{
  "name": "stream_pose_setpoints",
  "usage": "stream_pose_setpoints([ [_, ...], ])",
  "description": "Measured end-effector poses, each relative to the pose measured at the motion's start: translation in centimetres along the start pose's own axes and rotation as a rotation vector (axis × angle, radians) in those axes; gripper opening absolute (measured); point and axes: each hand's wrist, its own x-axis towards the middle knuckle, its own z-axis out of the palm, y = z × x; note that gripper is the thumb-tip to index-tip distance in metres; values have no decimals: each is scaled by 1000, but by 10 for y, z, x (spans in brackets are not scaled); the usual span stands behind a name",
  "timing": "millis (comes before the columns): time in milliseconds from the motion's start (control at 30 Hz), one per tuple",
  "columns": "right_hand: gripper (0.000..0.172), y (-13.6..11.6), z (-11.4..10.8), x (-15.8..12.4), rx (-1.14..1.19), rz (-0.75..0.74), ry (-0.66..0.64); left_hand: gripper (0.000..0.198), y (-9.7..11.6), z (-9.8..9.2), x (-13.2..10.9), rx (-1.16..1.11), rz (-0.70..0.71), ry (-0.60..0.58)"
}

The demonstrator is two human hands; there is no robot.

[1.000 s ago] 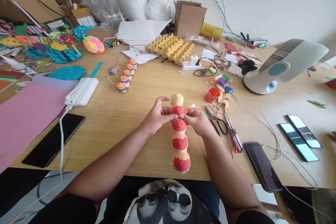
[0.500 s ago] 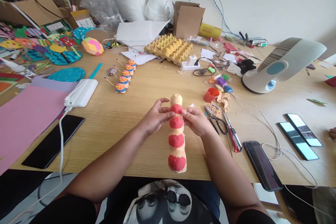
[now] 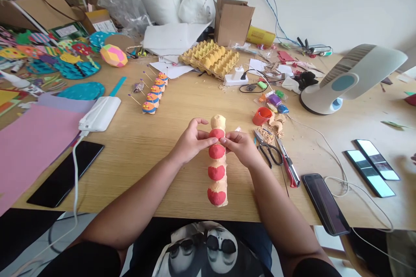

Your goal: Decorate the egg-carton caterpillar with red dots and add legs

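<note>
**Head view**

1. Beige pulp egg-carton strip (image 3: 217,169): five cups in a row, four capped with red clay domes, the far cup bare. It sits on the pale wooden tabletop (image 3: 156,151) straight ahead of the person. Its long axis runs from the near edge directly away, and the near end stops just short of that edge. I cannot tell whether the far end is lifted off the wood.
2. Left hand (image 3: 188,143): comes in from the left of the strip. The grip is narrow, with thumb and fingertips closed on the second cup from the far end, at its red dome (image 3: 216,134).
3. Right hand (image 3: 242,149): comes in from the right. The grip is narrow, pinched on the same cup and meeting the left fingertips over it. Both hands are equally near. Most of the strip reaches from the two grips back toward the person, and only the bare cup lies beyond them.
4. Right of the right hand:
   - black-handled steel scissors (image 3: 269,151), just beside the hand
   - red utility knife (image 3: 290,166), roughly parallel to the strip
   - small orange-red round cup (image 3: 262,116), farther off
   - black smartphone (image 3: 325,203), near the edge
5. Left, well apart:
   - white oblong power bank (image 3: 100,114)
   - second black phone (image 3: 65,173)
   - pink paper sheet (image 3: 32,147)
6. Far side:
   - small orange-and-blue painted cup row (image 3: 155,95)
   - yellow egg tray (image 3: 210,57)
   - brown cardboard box (image 3: 232,21)
   - white desk fan (image 3: 351,80)
</note>
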Motion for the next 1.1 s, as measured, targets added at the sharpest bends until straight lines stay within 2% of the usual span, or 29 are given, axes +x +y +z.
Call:
stream_pose_setpoints([
  [233, 41, 1, 2, -1, -25, -17, -6, 69, 0, 1, 1, -97, -32, -29],
  [400, 40, 3, 1, 0, 109, 40, 1, 71, 3, 2, 0, -267, -58, -63],
  [533, 38, 6, -1, 1, 169, 53, 3, 60, -1, 5, 1, -461, -73, -65],
  [667, 41, 4, -1, 0, 186, 61, -37, 54, -8, 10, 2, -522, -92, -35],
  [800, 41, 0, -2, -1, 46, 64, -54, 57, -8, 12, 1, -499, -76, 17],
  [1100, 46, -7, -4, -3, -285, 39, -3, 57, -6, 12, -2, -326, -42, 20],
])
